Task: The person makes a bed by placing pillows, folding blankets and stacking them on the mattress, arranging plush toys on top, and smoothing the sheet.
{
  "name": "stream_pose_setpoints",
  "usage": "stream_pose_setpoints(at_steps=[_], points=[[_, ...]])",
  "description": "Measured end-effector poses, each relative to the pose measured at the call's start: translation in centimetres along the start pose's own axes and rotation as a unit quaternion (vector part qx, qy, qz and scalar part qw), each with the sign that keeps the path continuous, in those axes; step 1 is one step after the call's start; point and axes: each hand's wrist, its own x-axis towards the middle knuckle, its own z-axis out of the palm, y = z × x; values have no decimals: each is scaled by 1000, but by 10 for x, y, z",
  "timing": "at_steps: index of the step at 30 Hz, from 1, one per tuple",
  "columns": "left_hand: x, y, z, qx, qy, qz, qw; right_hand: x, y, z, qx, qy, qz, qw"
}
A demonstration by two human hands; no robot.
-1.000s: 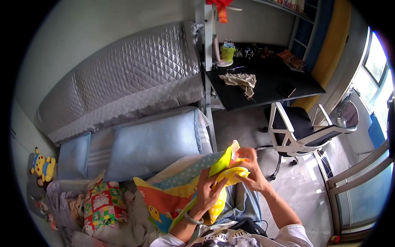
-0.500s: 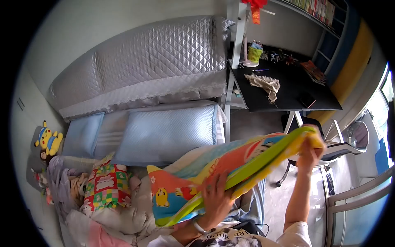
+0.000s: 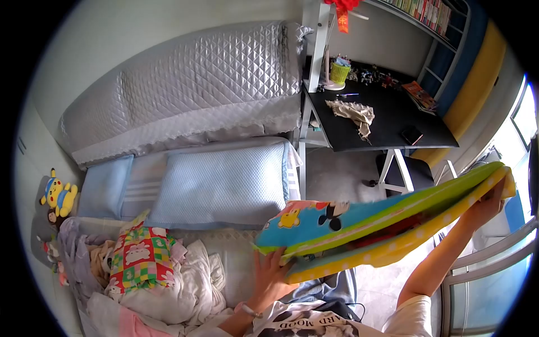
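A folded cartoon-print blanket, blue on its upper face with lime-green and dotted yellow edging, is stretched in the air in front of me. My right hand is closed on its far right end, raised above the floor. Close to my body, my left hand grips the left end, its fingers partly under the fabric. A gap shows between the green and yellow edges, with some red fabric inside.
Blue pillows lie on the bed below a silver quilted headboard cover. A bunny-print cushion and rumpled bedding are at lower left. Right of the bed stand a black desk and a chair.
My right hand has swung outward to the right, pulling the blanket out longer. The left hand has shifted slightly left, and the blanket has lifted off the bedding.
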Motion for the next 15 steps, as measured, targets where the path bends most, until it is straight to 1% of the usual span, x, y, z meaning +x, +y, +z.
stream_pose_setpoints(at_steps=[1,2,3,4,5,6,7,8,10,12,13,14,15], points=[[-3,-12,17,-1,0,0,1000,0,5,-1,27,-4,35,999],[-8,-32,42,32,-24,13,999,-1,9,-1,53,-7,71,996],[-10,-46,57,65,-47,26,996,1,24,-1,189,-1,193,963],[-4,-58,59,63,-45,28,997,4,27,-1,255,0,250,934],[8,-73,54,61,-31,35,997,7,30,-1,317,9,307,897],[21,-86,46,58,-21,41,997,13,28,1,412,65,385,823],[36,-91,32,15,-2,-23,1000,17,27,2,498,119,454,729],[54,-96,14,-29,18,-87,996,17,34,2,498,119,452,730],[80,-112,-23,15,204,-38,978,11,54,6,467,105,464,746],[104,-111,-83,-50,351,-5,935,5,53,4,466,100,459,749],[111,-99,-111,-40,419,25,907,6,52,3,466,90,456,753],[117,-87,-135,-31,487,54,871,10,48,4,474,107,498,719],[125,-83,-152,-7,492,54,869,11,51,10,477,112,493,719]])
